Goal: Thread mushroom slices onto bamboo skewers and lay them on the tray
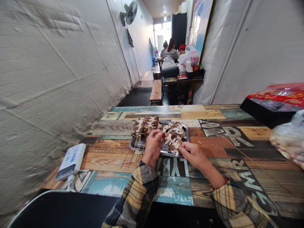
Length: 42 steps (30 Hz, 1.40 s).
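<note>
Pinching mushrooms between thumb and fingertips of left hand and right hand, low over the tray. Cannot make out any stick inside. Probably mid-threading, judging by a pile bristling with sticks alongside. Likely calls for light, steady pressure. Working above a patchwork-patterned table.

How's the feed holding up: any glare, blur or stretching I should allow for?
Head view: the bright opening at the far end is washed out, and the wall poster catches glare; head view: the left wall and the plastic bag at the right edge look stretched and soft; head view: left hand, right hand and mushrooms read fairly clearly.
</note>
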Tool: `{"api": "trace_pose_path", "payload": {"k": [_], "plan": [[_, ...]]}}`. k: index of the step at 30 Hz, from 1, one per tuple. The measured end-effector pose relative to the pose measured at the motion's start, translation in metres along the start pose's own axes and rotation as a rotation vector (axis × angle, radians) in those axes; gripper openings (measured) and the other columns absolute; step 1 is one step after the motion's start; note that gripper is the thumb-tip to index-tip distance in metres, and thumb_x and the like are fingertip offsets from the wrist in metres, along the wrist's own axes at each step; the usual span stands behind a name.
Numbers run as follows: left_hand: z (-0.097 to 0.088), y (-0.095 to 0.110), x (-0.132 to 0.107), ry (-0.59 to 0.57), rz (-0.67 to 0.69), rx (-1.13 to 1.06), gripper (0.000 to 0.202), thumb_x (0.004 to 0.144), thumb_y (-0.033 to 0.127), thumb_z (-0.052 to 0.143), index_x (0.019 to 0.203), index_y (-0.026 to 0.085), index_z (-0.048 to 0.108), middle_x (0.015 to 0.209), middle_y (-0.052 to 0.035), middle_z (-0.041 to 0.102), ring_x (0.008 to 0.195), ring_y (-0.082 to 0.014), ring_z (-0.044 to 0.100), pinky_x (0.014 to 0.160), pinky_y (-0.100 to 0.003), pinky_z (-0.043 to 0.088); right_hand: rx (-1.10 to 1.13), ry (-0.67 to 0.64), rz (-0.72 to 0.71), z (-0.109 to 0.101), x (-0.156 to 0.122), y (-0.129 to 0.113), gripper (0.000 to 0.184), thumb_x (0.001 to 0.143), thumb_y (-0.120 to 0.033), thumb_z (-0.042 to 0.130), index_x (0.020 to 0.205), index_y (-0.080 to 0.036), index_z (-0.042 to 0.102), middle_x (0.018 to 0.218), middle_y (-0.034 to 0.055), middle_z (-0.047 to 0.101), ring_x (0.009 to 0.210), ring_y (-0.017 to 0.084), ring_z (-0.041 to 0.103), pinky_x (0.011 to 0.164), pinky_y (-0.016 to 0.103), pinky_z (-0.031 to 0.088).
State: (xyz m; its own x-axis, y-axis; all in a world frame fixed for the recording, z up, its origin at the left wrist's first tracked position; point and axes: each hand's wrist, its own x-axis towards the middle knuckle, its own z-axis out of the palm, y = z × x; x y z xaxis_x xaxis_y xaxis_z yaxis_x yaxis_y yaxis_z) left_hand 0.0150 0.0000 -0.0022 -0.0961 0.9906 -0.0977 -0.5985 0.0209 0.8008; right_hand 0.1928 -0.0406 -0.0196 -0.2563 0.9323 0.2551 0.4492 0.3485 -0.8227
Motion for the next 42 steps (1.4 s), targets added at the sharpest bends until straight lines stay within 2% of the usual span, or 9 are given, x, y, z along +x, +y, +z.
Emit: {"api": "trace_pose_path", "payload": {"k": [10,17,23,28,33,38,42], "plan": [[0.002,-0.001,-0.001,0.008,0.045,0.06,0.031,0.055,0.022,0.081,0.071,0.017,0.055,0.066,0.0019,0.063,0.064,-0.0114,0.063,0.058,-0.021,0.041,-0.007,0.038,-0.002,0.0,0.0,-0.002,0.033,0.088,-0.035,0.046,0.058,-0.019,0.05,0.047,-0.0044,0.047,0.045,0.01,0.043,0.048,0.021,0.032],[0.001,-0.004,0.0,0.013,0.165,0.172,0.027,0.058,0.025,0.078,0.071,0.018,0.056,0.065,0.0018,0.063,0.066,-0.0125,0.061,0.062,-0.022,0.042,-0.009,0.047,0.002,0.002,0.0,0.0,0.034,0.088,-0.036,0.046,0.059,-0.02,0.051,0.047,-0.0041,0.048,0.046,0.011,0.045,0.048,0.022,0.033],[0.001,-0.009,-0.001,0.013,0.212,0.272,0.02,0.058,0.02,0.077,0.067,0.017,0.059,0.066,0.0029,0.058,0.062,-0.0086,0.052,0.062,-0.019,0.039,0.011,0.055,0.008,0.004,0.0,-0.001,0.035,0.089,-0.039,0.046,0.06,-0.02,0.05,0.046,-0.0039,0.05,0.046,0.011,0.046,0.049,0.022,0.033],[0.005,-0.006,-0.003,-0.059,0.132,0.213,0.02,0.059,0.02,0.077,0.072,0.016,0.062,0.069,0.0024,0.059,0.064,-0.0078,0.052,0.063,-0.019,0.039,0.037,0.054,0.024,0.005,0.0,0.003,0.033,0.09,-0.037,0.045,0.063,-0.02,0.051,0.046,-0.0042,0.051,0.045,0.011,0.046,0.049,0.021,0.034],[0.007,-0.003,-0.004,-0.067,0.017,0.133,0.033,0.059,0.035,0.08,0.083,0.015,0.069,0.082,-0.0025,0.066,0.071,-0.0111,0.058,0.065,-0.021,0.043,0.072,0.063,0.03,0.009,0.002,0.007,0.036,0.091,-0.039,0.046,0.062,-0.019,0.052,0.046,-0.004,0.052,0.046,0.011,0.048,0.049,0.021,0.035],[0.002,-0.005,0.0,-0.063,-0.015,0.224,0.032,0.055,0.039,0.083,0.069,0.013,0.069,0.064,0.0003,0.061,0.057,-0.0083,0.051,0.055,-0.019,0.04,0.08,0.066,0.003,0.013,0.005,0.006,0.036,0.091,-0.037,0.046,0.061,-0.019,0.052,0.047,-0.0044,0.05,0.046,0.01,0.047,0.048,0.021,0.034],[-0.002,-0.007,0.003,-0.04,0.015,0.232,0.033,0.054,0.039,0.083,0.065,0.013,0.068,0.059,0.0018,0.058,0.053,-0.0069,0.048,0.051,-0.018,0.037,0.086,0.046,-0.011,0.014,0.006,0.006,0.029,0.089,-0.032,0.049,0.066,-0.018,0.056,0.049,-0.0051,0.049,0.047,0.01,0.046,0.049,0.021,0.034]]}}
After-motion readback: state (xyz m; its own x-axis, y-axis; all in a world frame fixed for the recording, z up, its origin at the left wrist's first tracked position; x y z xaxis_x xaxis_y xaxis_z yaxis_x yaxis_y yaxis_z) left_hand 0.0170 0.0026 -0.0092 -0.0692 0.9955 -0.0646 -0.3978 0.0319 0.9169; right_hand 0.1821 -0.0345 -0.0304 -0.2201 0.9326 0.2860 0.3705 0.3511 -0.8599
